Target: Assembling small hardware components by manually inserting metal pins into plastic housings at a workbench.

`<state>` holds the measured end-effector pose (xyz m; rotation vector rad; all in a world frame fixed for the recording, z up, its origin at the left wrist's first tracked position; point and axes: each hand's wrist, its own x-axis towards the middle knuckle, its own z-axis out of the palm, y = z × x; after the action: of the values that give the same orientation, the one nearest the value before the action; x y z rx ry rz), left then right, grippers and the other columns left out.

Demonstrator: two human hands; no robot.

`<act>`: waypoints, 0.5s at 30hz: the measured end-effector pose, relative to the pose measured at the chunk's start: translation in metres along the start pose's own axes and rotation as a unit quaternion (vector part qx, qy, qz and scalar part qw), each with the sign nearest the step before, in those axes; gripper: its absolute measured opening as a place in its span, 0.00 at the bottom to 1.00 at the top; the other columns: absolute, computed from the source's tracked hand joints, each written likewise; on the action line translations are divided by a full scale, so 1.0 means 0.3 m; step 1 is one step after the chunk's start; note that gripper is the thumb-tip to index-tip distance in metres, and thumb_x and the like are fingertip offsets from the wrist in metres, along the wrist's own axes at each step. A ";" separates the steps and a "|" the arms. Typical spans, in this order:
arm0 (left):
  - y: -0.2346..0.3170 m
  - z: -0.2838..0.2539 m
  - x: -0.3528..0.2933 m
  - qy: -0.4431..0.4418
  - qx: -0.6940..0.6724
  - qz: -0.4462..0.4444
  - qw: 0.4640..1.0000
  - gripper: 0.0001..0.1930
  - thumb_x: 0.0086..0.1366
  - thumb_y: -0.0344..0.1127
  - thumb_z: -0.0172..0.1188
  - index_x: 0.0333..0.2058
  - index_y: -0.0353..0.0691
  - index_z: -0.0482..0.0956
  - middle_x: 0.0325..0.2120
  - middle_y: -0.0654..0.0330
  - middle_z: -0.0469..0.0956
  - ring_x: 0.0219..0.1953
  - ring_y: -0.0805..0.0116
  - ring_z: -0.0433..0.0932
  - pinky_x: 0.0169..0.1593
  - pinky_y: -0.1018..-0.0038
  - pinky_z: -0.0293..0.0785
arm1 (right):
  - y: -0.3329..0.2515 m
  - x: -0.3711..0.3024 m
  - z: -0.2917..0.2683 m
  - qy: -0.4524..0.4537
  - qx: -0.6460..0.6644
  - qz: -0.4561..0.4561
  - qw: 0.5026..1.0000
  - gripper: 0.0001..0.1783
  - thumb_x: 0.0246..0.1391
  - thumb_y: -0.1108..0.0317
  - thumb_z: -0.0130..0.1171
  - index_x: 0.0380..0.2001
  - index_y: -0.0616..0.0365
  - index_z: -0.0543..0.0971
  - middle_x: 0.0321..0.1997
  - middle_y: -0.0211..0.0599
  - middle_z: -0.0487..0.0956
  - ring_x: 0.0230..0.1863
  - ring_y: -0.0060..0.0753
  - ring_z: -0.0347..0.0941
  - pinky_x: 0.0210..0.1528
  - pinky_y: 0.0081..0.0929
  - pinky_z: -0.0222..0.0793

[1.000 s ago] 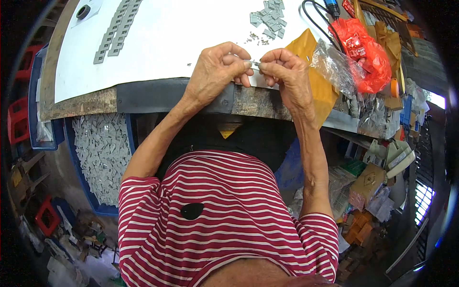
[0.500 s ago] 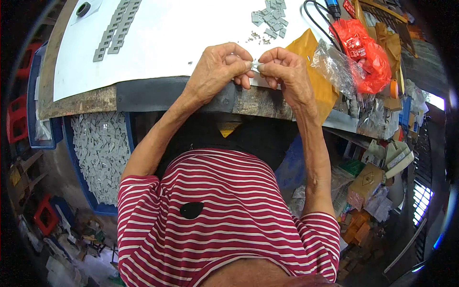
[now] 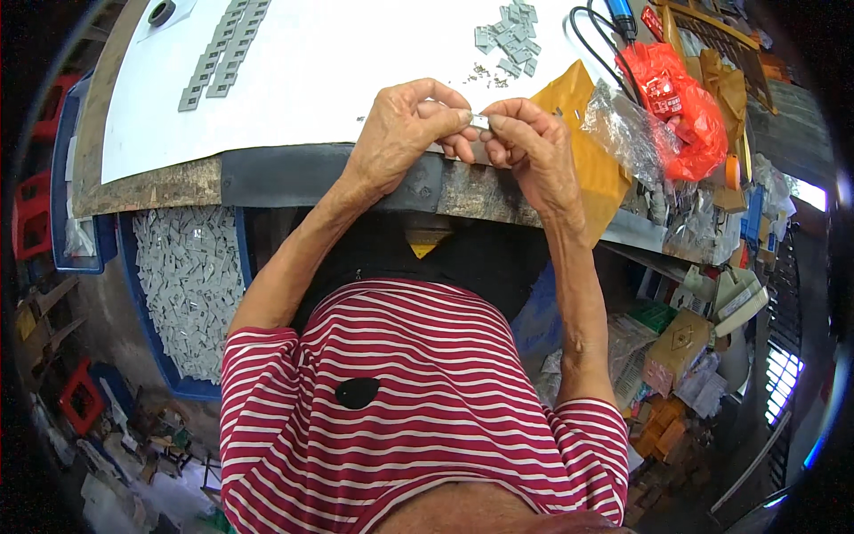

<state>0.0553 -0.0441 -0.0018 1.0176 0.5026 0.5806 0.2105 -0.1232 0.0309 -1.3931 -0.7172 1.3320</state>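
Note:
Between my two hands, just above the table's front edge, is a small grey plastic piece (image 3: 479, 122). My left hand (image 3: 411, 126) pinches one end of it between thumb and fingers. At its other end, my right hand (image 3: 532, 141) grips it with thumb and forefinger, the other fingers curled. Fingertips cover much of the piece, so its details are hidden. Beyond my hands lie a scatter of tiny brass-coloured parts (image 3: 488, 76) and a loose heap of flat grey plastic pieces (image 3: 511, 40). Farther left, similar pieces stand in two long overlapping rows (image 3: 216, 60).
White sheeting (image 3: 302, 80) covers the tabletop. To the right are a yellow-brown envelope (image 3: 598, 169), clear plastic wrap (image 3: 623, 133), a red plastic bag (image 3: 689, 116) and a blue-handled tool (image 3: 622, 16) with black cord. A blue crate of grey pieces (image 3: 189, 289) stands below left; a tape roll (image 3: 161, 12) lies far left.
Both hands stay at nearly the same place, still on the small piece. The right fingers have shifted slightly, and more of the piece shows between the fingertips. The view has moved a little.

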 end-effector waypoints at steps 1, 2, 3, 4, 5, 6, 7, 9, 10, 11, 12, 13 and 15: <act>-0.002 0.001 0.000 0.004 0.003 0.007 1.000 0.12 0.58 0.33 0.56 0.36 0.29 0.70 0.23 0.53 0.77 0.23 0.73 0.76 0.30 0.81 0.73 | 0.003 -0.005 0.003 0.006 0.002 -0.006 1.000 0.08 0.48 0.71 0.53 0.30 0.65 0.74 0.19 0.28 0.72 0.19 0.14 0.66 0.21 0.11 0.59; -0.003 0.004 -0.001 0.003 0.004 0.007 1.000 0.12 0.58 0.33 0.56 0.36 0.29 0.70 0.23 0.53 0.77 0.23 0.73 0.76 0.30 0.81 0.73 | 0.007 -0.008 0.002 0.012 0.004 -0.012 1.000 0.08 0.49 0.71 0.53 0.32 0.65 0.74 0.20 0.29 0.73 0.20 0.15 0.67 0.22 0.11 0.61; -0.001 0.006 -0.002 0.007 0.013 0.007 1.000 0.12 0.58 0.32 0.55 0.36 0.29 0.70 0.23 0.53 0.77 0.23 0.73 0.76 0.30 0.81 0.73 | 0.012 -0.009 -0.002 0.012 0.004 -0.013 1.000 0.08 0.49 0.71 0.53 0.32 0.65 0.74 0.20 0.29 0.73 0.20 0.15 0.67 0.22 0.11 0.61; 0.000 0.007 -0.003 0.011 0.022 0.008 1.000 0.11 0.58 0.32 0.55 0.36 0.29 0.70 0.23 0.53 0.77 0.23 0.73 0.76 0.30 0.81 0.73 | 0.018 -0.011 -0.009 0.009 -0.016 -0.022 1.000 0.09 0.48 0.72 0.54 0.33 0.66 0.74 0.21 0.30 0.73 0.21 0.16 0.68 0.24 0.12 0.63; -0.001 0.008 -0.002 0.010 0.022 0.007 1.000 0.11 0.58 0.32 0.55 0.36 0.29 0.70 0.23 0.53 0.77 0.23 0.73 0.76 0.30 0.81 0.73 | 0.021 -0.013 -0.013 0.006 -0.037 -0.031 0.999 0.10 0.48 0.73 0.55 0.34 0.67 0.74 0.22 0.31 0.74 0.22 0.16 0.69 0.26 0.13 0.66; -0.004 0.006 -0.001 0.009 0.026 0.012 1.000 0.11 0.58 0.31 0.55 0.36 0.29 0.70 0.23 0.53 0.77 0.23 0.73 0.76 0.30 0.81 0.73 | 0.021 -0.013 -0.013 0.007 -0.036 -0.031 0.999 0.10 0.48 0.73 0.55 0.34 0.67 0.74 0.22 0.31 0.74 0.22 0.16 0.69 0.26 0.13 0.66; -0.006 0.005 0.001 0.007 0.029 0.016 0.999 0.11 0.58 0.31 0.55 0.36 0.29 0.70 0.23 0.53 0.77 0.23 0.73 0.76 0.30 0.81 0.73 | 0.021 -0.013 -0.012 0.005 -0.055 -0.048 0.997 0.10 0.48 0.74 0.56 0.35 0.68 0.73 0.23 0.32 0.74 0.23 0.17 0.70 0.26 0.13 0.67; -0.004 0.004 0.003 0.003 0.033 0.016 0.999 0.11 0.58 0.31 0.55 0.37 0.29 0.70 0.23 0.54 0.77 0.24 0.73 0.76 0.30 0.81 0.73 | 0.014 -0.016 -0.009 0.003 -0.072 -0.066 0.995 0.11 0.48 0.74 0.56 0.35 0.69 0.73 0.25 0.33 0.75 0.24 0.17 0.71 0.27 0.13 0.68; 0.000 0.005 0.004 0.000 0.036 0.015 0.999 0.11 0.58 0.31 0.55 0.37 0.29 0.70 0.24 0.54 0.77 0.24 0.73 0.76 0.30 0.82 0.73 | 0.005 -0.019 -0.005 0.007 -0.102 -0.072 0.992 0.11 0.49 0.74 0.56 0.35 0.69 0.73 0.25 0.33 0.75 0.24 0.18 0.71 0.27 0.13 0.68; 0.007 0.006 0.006 0.000 0.038 0.016 0.999 0.11 0.58 0.31 0.55 0.37 0.29 0.70 0.24 0.54 0.77 0.24 0.73 0.76 0.30 0.82 0.73 | -0.002 -0.019 -0.003 0.012 -0.131 -0.078 0.988 0.11 0.49 0.75 0.56 0.36 0.70 0.72 0.26 0.34 0.75 0.24 0.18 0.71 0.27 0.13 0.69; 0.014 0.006 0.006 -0.007 0.069 0.020 0.997 0.11 0.58 0.31 0.55 0.37 0.29 0.70 0.24 0.55 0.77 0.24 0.74 0.76 0.30 0.82 0.73 | 0.000 -0.018 -0.005 0.010 -0.130 -0.079 0.988 0.11 0.49 0.75 0.56 0.36 0.70 0.72 0.26 0.34 0.75 0.24 0.18 0.71 0.27 0.13 0.69; 0.021 0.005 0.006 -0.014 0.100 0.024 0.995 0.11 0.58 0.30 0.55 0.37 0.29 0.70 0.24 0.56 0.77 0.24 0.74 0.76 0.30 0.82 0.73 | 0.003 -0.016 -0.010 0.008 -0.137 -0.082 0.987 0.11 0.50 0.75 0.55 0.36 0.71 0.72 0.26 0.34 0.75 0.24 0.18 0.72 0.26 0.13 0.69; 0.022 0.006 0.009 -0.013 0.145 0.052 0.988 0.10 0.57 0.28 0.55 0.36 0.28 0.71 0.21 0.56 0.77 0.23 0.75 0.76 0.27 0.82 0.72 | -0.001 -0.012 -0.011 0.001 -0.142 -0.088 0.986 0.11 0.50 0.75 0.55 0.36 0.71 0.72 0.26 0.34 0.75 0.24 0.19 0.72 0.26 0.13 0.69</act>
<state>0.0572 -0.0409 0.0046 1.3322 0.5227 0.5975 0.2132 -0.1272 0.0320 -1.5136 -1.0356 1.1198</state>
